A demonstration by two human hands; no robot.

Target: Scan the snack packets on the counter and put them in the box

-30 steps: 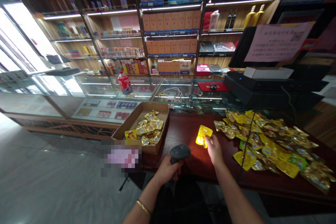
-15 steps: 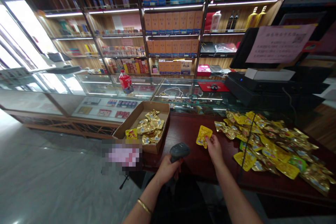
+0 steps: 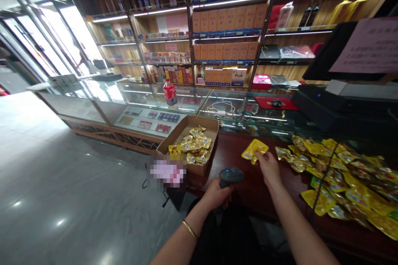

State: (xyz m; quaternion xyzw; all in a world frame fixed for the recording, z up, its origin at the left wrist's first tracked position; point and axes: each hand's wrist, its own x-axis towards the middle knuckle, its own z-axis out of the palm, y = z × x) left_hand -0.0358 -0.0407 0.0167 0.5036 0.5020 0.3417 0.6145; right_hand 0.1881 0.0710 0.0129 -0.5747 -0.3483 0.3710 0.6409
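My left hand (image 3: pixel 217 194) is wrapped round the handle of a dark barcode scanner (image 3: pixel 231 175), whose head points away to the right and shows a small blue light. In a pinch, my right hand (image 3: pixel 268 165) holds a yellow snack packet (image 3: pixel 254 150) by its lower right corner, above the dark red tabletop (image 3: pixel 228 149). The packet is tilted and sits beyond the scanner's head. To the left stands an open cardboard box (image 3: pixel 212 127) with several gold packets (image 3: pixel 195 143) in it. A heap of yellow and gold packets (image 3: pixel 342 174) lies right of my right hand.
Behind the table runs a glass display counter (image 3: pixel 192 109) with a red bottle (image 3: pixel 170 92), a white cable (image 3: pixel 221 107) and a mouse (image 3: pixel 276 103) on a red mat. A monitor (image 3: pixel 326 49) stands at the right. A thin dark cable (image 3: pixel 325 174) crosses the heap.
My view has turned left, so the scene sits further right. The yellow packet has been tilted in my right hand. A blue light now shows on the scanner.
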